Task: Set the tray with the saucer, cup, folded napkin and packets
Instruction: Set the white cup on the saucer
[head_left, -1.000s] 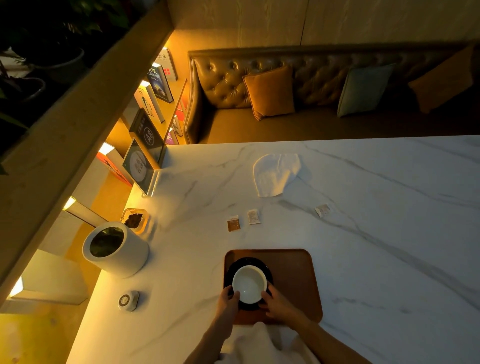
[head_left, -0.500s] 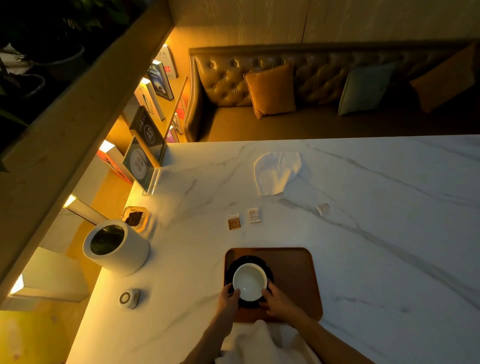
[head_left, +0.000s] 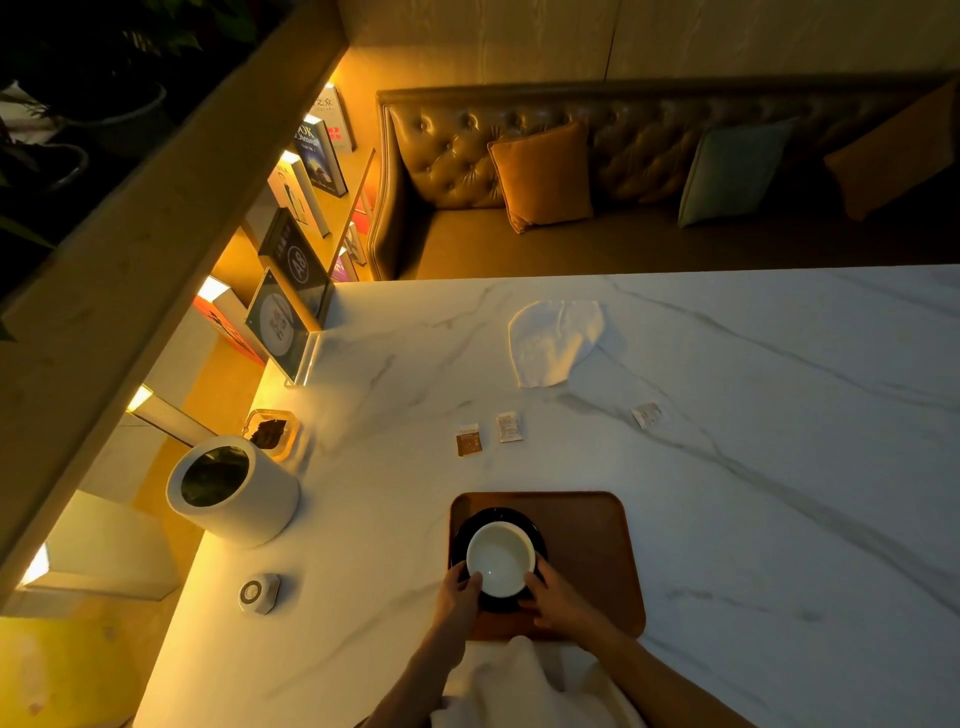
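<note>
Cradling cup (head_left: 500, 565) on saucer (head_left: 535, 531)

A white cup (head_left: 500, 557) sits on a dark saucer (head_left: 470, 525) at the left side of a brown tray (head_left: 587, 545) on a white marble desk (head_left: 753, 467). The left hand (head_left: 457, 592) and right hand (head_left: 558, 597) touch the cup's near sides. Farther back lie a white napkin (head_left: 553, 343) and three small packets: brown (head_left: 469, 440), white (head_left: 508, 426), and another white (head_left: 646, 414) well to the right.
</note>
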